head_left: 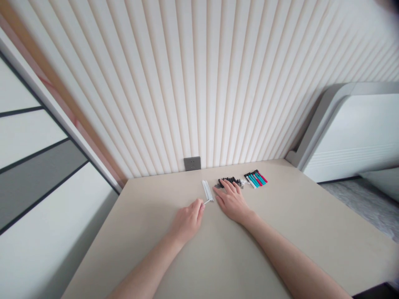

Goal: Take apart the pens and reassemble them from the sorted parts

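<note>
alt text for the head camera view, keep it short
Two bare hands rest on a beige table: the left hand pinches a thin white stick beside a bundle of white sticks, and the right hand lies flat, its fingers at a pile of small black parts. Coloured pens lie right of the pile, below a ribbed wall with a socket.

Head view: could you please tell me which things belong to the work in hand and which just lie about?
In hand: white sticks, one pinched by left hand; black parts, touched by right hand.
Lying about: coloured pens; socket.
</note>
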`<action>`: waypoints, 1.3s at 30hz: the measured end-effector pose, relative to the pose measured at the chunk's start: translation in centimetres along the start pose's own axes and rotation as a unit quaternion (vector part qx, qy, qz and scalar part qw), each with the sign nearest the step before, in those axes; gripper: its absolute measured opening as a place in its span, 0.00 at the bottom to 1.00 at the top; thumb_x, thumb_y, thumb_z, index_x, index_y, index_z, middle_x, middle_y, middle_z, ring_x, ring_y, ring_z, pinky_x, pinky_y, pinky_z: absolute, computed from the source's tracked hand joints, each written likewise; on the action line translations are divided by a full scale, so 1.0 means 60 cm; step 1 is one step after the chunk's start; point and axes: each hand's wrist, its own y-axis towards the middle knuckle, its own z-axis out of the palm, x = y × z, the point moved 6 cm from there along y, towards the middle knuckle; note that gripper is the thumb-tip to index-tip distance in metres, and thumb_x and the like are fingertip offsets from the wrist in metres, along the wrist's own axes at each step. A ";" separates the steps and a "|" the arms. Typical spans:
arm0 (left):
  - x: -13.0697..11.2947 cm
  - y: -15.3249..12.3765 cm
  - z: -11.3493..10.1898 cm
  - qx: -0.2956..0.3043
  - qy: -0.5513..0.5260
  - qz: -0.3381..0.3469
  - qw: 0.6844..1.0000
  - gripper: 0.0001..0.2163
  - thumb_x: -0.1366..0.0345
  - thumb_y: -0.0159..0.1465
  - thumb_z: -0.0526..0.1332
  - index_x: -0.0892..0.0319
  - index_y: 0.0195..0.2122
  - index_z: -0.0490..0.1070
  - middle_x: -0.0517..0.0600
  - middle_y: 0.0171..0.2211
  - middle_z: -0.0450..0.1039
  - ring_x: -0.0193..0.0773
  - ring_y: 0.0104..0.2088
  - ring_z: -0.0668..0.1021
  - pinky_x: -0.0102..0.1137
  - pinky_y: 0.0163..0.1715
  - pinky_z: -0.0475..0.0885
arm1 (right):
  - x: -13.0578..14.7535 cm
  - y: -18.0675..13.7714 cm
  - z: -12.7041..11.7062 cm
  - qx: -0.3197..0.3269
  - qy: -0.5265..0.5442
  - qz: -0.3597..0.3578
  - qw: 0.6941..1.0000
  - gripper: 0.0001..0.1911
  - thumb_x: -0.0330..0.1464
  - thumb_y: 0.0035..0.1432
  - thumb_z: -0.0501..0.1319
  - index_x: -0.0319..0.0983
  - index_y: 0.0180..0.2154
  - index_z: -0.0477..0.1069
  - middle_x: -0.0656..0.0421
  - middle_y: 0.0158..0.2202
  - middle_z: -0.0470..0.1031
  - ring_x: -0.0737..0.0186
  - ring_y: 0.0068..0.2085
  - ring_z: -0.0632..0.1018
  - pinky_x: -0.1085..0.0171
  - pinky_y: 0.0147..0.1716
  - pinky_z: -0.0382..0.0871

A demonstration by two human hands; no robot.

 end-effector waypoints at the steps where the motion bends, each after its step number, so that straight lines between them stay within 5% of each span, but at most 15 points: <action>1: 0.000 0.000 -0.001 -0.001 0.000 0.000 1.000 0.10 0.61 0.73 0.42 0.54 0.41 0.60 0.47 0.35 0.77 0.38 0.32 0.80 0.27 0.26 0.64 | -0.001 0.000 0.000 0.001 0.002 0.002 1.000 0.19 0.37 0.66 0.51 0.47 0.56 0.69 0.50 0.63 0.60 0.50 0.64 0.60 0.46 0.61 0.49; 17: 0.001 0.000 -0.001 -0.015 -0.010 0.015 1.000 0.11 0.60 0.73 0.43 0.54 0.45 0.62 0.47 0.38 0.77 0.37 0.34 0.80 0.28 0.28 0.66 | 0.000 0.002 -0.012 -0.043 0.058 -0.026 0.997 0.11 0.32 0.63 0.55 0.42 0.41 0.75 0.52 0.55 0.70 0.53 0.59 0.66 0.49 0.60 0.54; 31: -0.003 0.000 -0.007 -0.008 0.013 0.007 1.000 0.12 0.61 0.73 0.43 0.54 0.40 0.64 0.47 0.34 0.76 0.37 0.32 0.79 0.28 0.26 0.62 | -0.013 0.001 -0.019 -0.040 0.083 0.028 0.995 0.09 0.31 0.63 0.57 0.42 0.34 0.75 0.57 0.45 0.76 0.56 0.50 0.72 0.53 0.54 0.59; 39: -0.003 0.001 -0.005 0.011 0.029 -0.005 1.000 0.13 0.60 0.73 0.43 0.54 0.38 0.65 0.48 0.34 0.76 0.37 0.32 0.79 0.28 0.27 0.62 | -0.015 -0.012 -0.036 -0.061 0.291 0.025 0.954 0.10 0.34 0.67 0.52 0.41 0.39 0.71 0.56 0.38 0.76 0.61 0.40 0.75 0.63 0.41 0.68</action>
